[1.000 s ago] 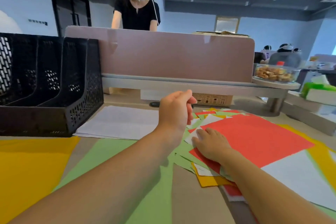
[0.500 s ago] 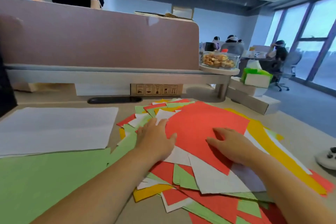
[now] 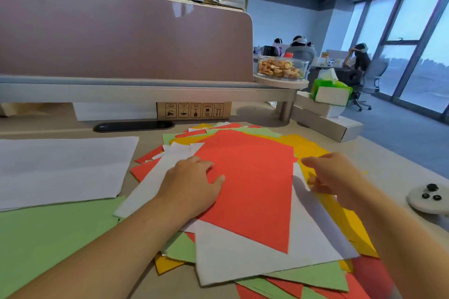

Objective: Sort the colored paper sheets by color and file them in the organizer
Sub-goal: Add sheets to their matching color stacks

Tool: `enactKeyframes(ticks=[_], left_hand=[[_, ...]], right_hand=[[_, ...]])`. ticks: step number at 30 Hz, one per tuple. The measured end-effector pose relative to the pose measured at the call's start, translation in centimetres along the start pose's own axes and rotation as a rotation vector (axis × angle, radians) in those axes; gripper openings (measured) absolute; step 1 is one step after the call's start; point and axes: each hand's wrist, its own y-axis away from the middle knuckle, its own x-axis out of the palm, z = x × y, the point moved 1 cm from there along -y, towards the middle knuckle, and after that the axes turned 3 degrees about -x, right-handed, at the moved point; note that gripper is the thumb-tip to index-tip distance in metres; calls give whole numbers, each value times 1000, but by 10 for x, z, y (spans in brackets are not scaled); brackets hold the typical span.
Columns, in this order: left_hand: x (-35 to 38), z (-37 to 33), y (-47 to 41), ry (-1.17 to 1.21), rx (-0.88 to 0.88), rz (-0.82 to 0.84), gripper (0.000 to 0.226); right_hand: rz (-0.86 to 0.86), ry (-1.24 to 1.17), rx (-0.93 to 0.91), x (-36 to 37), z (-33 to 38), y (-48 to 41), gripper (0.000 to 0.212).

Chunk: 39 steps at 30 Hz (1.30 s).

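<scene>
A mixed pile of coloured sheets lies in front of me, topped by a large red sheet (image 3: 252,184) over a white sheet (image 3: 243,257), with yellow (image 3: 313,150) and green (image 3: 311,277) sheets beneath. My left hand (image 3: 192,187) rests flat on the left edge of the red sheet, fingers spread. My right hand (image 3: 332,175) hovers at the pile's right edge, fingers apart, touching the white and yellow edges. To the left lie a sorted white stack (image 3: 60,167) and a green sheet (image 3: 48,238). The organizer is out of view.
A pink desk divider (image 3: 121,39) with a grey shelf closes off the back. A glass bowl of snacks (image 3: 281,68), a tissue pack (image 3: 330,92) and white boxes (image 3: 325,121) stand at back right. A grey controller (image 3: 430,198) sits at the right edge.
The view swung right, so the black organizer left the frame. My left hand came down onto the red sheet. My right hand slid from the red sheet to the pile's right edge.
</scene>
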Motion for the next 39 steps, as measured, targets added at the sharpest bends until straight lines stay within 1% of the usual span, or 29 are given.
enactKeyframes(ticks=[1, 3, 5, 7, 8, 10, 11, 12, 14, 15, 17, 19, 21, 22, 24, 25, 26, 28, 29, 30, 31, 34, 36, 37, 38, 39], left_hand=[[2, 0, 1, -6, -17, 59, 50], [2, -1, 0, 101, -53, 80, 50], [-3, -7, 1, 333, -105, 77, 39], [-7, -14, 4, 621, -189, 118, 26], [-8, -18, 5, 767, -235, 143, 20], [-10, -21, 5, 973, -284, 120, 14], [-11, -19, 4, 969, -280, 75, 14], [-13, -17, 3, 863, -264, 13, 15], [-14, -10, 1, 534, -213, -84, 17], [-13, -6, 1, 397, -202, -68, 22], [-6, 1, -2, 187, -229, 65, 47], [-1, 4, -3, 107, -220, 173, 63], [1, 5, -4, 124, -170, 207, 68], [1, 7, -5, 138, -160, 211, 69], [2, 12, -5, 87, -164, 209, 70], [2, 14, -5, 15, -166, 216, 71], [1, 14, -4, -72, -158, 223, 70], [-3, 11, -2, -219, -137, 217, 69], [-4, 9, -1, -255, -130, 200, 68], [-5, 6, -1, -251, -120, 169, 66], [-6, 4, -1, -190, -115, 128, 64], [-7, 2, 0, 97, -140, 24, 53], [-6, 2, 2, 133, -118, 28, 48], [-7, 2, 3, 157, -106, 21, 48], [-7, 1, 4, 209, -107, 2, 50], [-9, 0, 4, 281, -116, -27, 54]], right_hand=[[25, -111, 72, -2, -1, -1, 30], [82, -243, 173, -7, -4, -4, 39], [168, -301, 210, -9, -5, -5, 35], [291, -247, 232, -8, -9, -4, 38], [322, -231, 235, -7, -10, -3, 37], [324, -242, 210, -6, -8, 2, 23], [288, -248, 183, -7, -9, 0, 18], [233, -245, 153, -9, -11, -3, 14], [151, -275, 127, -13, -14, -10, 14], [124, -309, 121, -15, -16, -13, 16], [61, -405, 136, -19, -20, -19, 19], [18, -509, 162, -21, -24, -26, 24], [-6, -540, 158, -22, -28, -33, 28], [-3, -499, 144, -23, -29, -32, 25], [-47, -336, 95, -26, -29, -28, 11], [-84, -255, 72, -28, -29, -26, 10], [-123, -208, 53, -30, -29, -26, 13], [-170, -190, 62, -34, -28, -23, 15], [-193, -200, 78, -35, -30, -23, 17], [-205, -230, 100, -36, -30, -24, 17], [-205, -275, 122, -35, -32, -26, 16], [-143, -437, 219, -31, -35, -30, 11], [-65, -408, 233, -29, -36, -31, 12], [-51, -371, 210, -28, -37, -32, 13], [-66, -326, 172, -28, -36, -31, 15], [-124, -260, 120, -28, -37, -31, 15]])
